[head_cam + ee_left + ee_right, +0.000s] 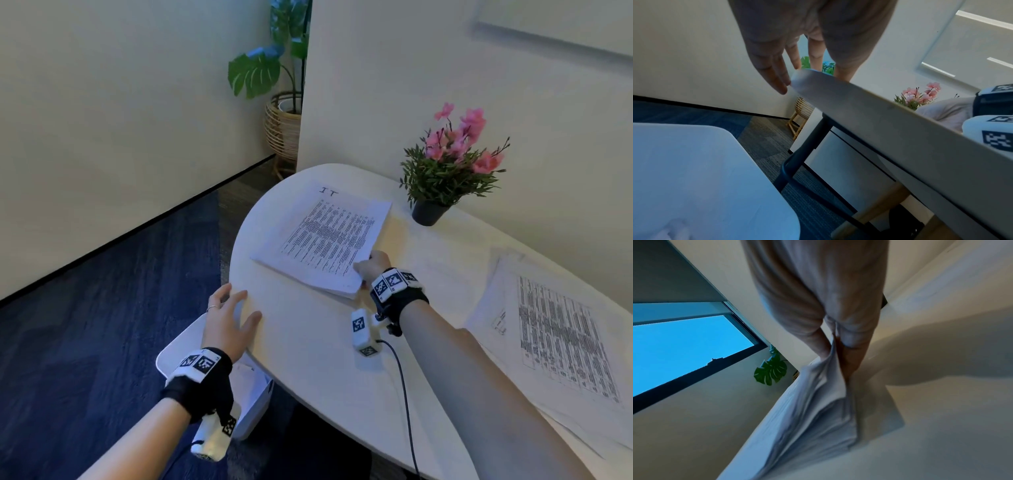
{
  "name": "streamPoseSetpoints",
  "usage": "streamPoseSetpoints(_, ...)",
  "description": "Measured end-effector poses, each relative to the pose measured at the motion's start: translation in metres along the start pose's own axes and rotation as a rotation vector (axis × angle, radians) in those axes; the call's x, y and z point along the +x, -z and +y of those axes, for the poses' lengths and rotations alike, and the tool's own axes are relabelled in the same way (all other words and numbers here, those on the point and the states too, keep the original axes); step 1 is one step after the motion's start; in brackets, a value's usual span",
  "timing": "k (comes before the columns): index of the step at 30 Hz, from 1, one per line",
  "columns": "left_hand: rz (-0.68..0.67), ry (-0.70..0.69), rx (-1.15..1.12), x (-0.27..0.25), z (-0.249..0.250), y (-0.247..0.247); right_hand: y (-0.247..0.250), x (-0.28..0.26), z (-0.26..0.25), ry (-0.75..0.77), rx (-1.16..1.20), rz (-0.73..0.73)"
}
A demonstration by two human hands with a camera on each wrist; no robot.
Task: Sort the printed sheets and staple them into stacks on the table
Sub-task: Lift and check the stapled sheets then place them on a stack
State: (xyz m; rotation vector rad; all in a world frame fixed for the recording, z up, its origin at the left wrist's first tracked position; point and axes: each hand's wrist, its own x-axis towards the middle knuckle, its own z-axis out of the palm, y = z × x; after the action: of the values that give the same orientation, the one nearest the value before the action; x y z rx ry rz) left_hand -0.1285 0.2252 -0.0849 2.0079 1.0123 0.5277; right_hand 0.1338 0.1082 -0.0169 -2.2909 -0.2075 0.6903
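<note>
A thick stack of printed sheets [325, 236] headed "IT" lies near the rounded left end of the white table [308, 342]. My right hand [371, 265] pinches the stack's near right corner, thumb on top and fingers under; in the right wrist view the stack's corner [818, 402] fans up from the table between my fingers [851, 363]. My left hand [229, 318] hovers with fingers spread and straight at the table's left edge [859, 104], holding nothing. A second spread of printed sheets [561, 339] lies on the right of the table. No stapler shows.
A black pot of pink flowers [445, 164] stands behind the stack near the wall. A white seat [694, 178] sits beside the table under my left wrist. A leafy plant in a wicker basket [284, 126] stands on the blue carpet.
</note>
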Motion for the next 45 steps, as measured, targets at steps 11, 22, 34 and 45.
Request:
streamPoseSetpoints(11,0.038,0.015,-0.102,-0.007,-0.014,-0.006,0.004,-0.009,-0.006,0.002,-0.143,0.073)
streamPoseSetpoints(22,0.053,0.253,-0.434,-0.024,-0.019,-0.013,0.145,-0.083,0.07,0.094,0.268,0.223)
streamPoseSetpoints(34,0.112,0.246,-0.333,-0.02,-0.034,-0.021,0.261,-0.108,0.275,-0.539,-0.313,0.477)
streamPoseSetpoints(45,0.161,0.272,-0.3,-0.028,-0.025,-0.021,0.258,-0.122,0.271,-0.494,-0.028,0.464)
